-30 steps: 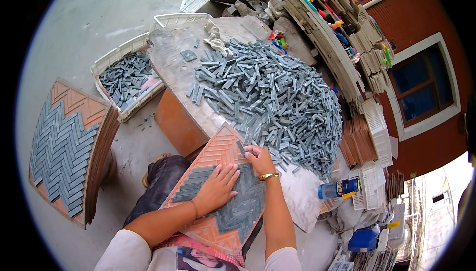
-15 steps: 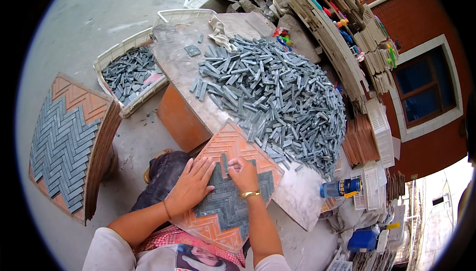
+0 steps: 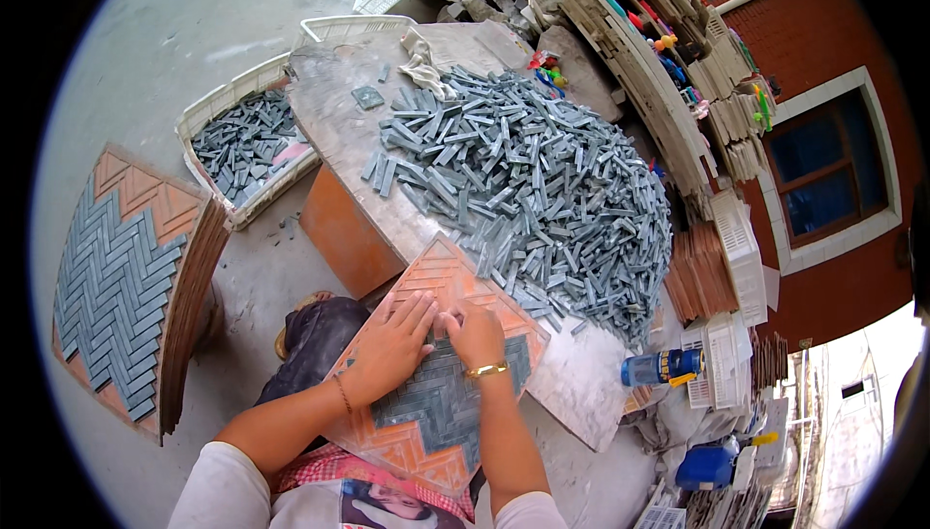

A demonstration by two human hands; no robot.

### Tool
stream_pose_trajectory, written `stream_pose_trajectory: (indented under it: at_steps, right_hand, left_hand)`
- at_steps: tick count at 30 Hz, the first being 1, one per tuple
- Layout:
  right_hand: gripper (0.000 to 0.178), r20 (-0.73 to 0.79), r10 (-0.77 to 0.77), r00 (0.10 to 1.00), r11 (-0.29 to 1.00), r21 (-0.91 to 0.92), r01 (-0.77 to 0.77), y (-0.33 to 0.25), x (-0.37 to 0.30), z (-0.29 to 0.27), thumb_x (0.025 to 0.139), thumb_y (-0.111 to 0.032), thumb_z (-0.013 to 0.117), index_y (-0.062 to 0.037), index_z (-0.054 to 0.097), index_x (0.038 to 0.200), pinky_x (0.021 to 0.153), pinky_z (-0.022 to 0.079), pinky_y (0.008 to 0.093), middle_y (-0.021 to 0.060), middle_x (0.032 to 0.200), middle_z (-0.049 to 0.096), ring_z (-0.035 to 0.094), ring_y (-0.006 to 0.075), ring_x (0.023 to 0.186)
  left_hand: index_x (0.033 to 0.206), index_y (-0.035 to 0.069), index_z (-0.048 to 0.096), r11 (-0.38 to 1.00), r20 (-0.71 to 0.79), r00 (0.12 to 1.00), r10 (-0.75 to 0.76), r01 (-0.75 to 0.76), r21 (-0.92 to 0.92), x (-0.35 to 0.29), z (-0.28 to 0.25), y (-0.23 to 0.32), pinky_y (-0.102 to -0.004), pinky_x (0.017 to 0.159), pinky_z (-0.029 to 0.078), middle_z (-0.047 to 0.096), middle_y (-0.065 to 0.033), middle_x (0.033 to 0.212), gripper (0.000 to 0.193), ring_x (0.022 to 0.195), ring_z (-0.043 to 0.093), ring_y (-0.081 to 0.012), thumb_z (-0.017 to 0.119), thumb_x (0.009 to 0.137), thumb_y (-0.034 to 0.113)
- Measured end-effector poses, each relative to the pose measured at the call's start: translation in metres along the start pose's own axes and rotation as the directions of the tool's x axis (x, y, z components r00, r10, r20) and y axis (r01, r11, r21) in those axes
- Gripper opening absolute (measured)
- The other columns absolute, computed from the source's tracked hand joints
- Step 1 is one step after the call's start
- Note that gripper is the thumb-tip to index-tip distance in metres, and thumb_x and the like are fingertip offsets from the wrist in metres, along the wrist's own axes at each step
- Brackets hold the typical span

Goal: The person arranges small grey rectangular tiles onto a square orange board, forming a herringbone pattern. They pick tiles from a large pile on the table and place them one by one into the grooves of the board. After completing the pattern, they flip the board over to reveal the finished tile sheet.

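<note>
An orange template board (image 3: 426, 439) with raised zigzag ribs lies tilted before me, its middle covered with grey stone strips (image 3: 446, 393) in a herringbone pattern. My left hand (image 3: 389, 347) rests on the board's left part, fingers stretched out and lying flat, fingertips at the bare orange ribs. Beside it my right hand (image 3: 475, 340), with a gold bracelet at the wrist, has its fingers bent together at a small grey strip, mostly hidden between the two hands. The strip sits at the upper edge of the laid pattern.
A big heap of loose grey strips (image 3: 533, 190) covers the table (image 3: 334, 93) beyond the board. At the left stand a white crate (image 3: 232, 209) of strips and a stack of filled boards (image 3: 116, 287). A blue bottle (image 3: 654, 368) lies at the right, near stacked orange boards (image 3: 699, 272).
My left hand has slid right and up, its fingers now next to the right hand's fingertips. The strip, in plain sight before, is now mostly covered. My right hand has barely moved.
</note>
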State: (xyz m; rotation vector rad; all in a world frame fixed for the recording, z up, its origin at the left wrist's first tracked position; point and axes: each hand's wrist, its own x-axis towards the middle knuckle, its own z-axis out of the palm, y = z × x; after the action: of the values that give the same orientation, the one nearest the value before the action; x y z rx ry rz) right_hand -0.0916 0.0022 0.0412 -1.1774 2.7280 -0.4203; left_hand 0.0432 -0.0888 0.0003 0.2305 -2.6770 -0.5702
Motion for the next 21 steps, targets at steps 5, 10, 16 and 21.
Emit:
stream_pose_trajectory:
  at_steps: [5,10,16,21]
  right_hand:
    - [0.023,-0.318,0.156,0.935,0.985,0.115,-0.125,0.042,0.055,0.003,0.077,-0.023,0.069,-0.004,0.059,0.086,0.067,0.048,0.0418,0.0131,0.077,0.064,0.062,0.0332,0.074]
    - [0.041,-0.258,0.288,0.922,0.957,0.053,-0.285,0.045,0.072,0.002,0.069,-0.028,0.076,-0.0017,0.057,0.094,0.068,0.049,0.0413,0.0143,0.078,0.064,0.063,0.0318,0.075]
    - [0.038,-0.237,0.226,0.945,0.957,0.236,-0.17,0.047,0.046,0.006,0.067,-0.024,0.075,-0.0008,0.06,0.093,0.068,0.049,0.0392,0.014,0.079,0.064,0.063,0.0288,0.074]
    - [0.034,-0.119,0.112,0.987,0.984,0.153,-0.093,0.018,0.0,0.014,0.068,-0.023,0.074,-0.0017,0.06,0.09,0.068,0.049,0.0395,0.0138,0.083,0.063,0.062,0.0302,0.077]
  left_hand:
    - [0.129,-0.005,0.043,0.999,0.015,0.999,-0.038,0.038,-0.036,0.001,0.014,0.016,-0.0454,0.109,0.023,0.038,-0.0187,0.139,0.063,0.13,0.034,-0.0307,0.061,0.081,0.033]
    - [0.127,-0.005,0.044,0.996,0.005,0.998,-0.065,0.065,-0.068,0.004,0.018,0.015,-0.0432,0.109,0.024,0.04,-0.0197,0.137,0.063,0.13,0.034,-0.0309,0.063,0.079,0.031]
    - [0.128,-0.006,0.044,0.999,-0.01,1.0,-0.006,0.006,-0.047,-0.002,0.017,0.011,-0.0445,0.109,0.024,0.041,-0.0197,0.136,0.061,0.13,0.033,-0.0309,0.062,0.08,0.029]
    - [0.13,-0.006,0.041,0.994,0.035,0.996,-0.085,0.087,-0.059,-0.014,0.012,0.024,-0.0472,0.11,0.021,0.036,-0.0205,0.14,0.063,0.133,0.031,-0.0315,0.06,0.082,0.029]
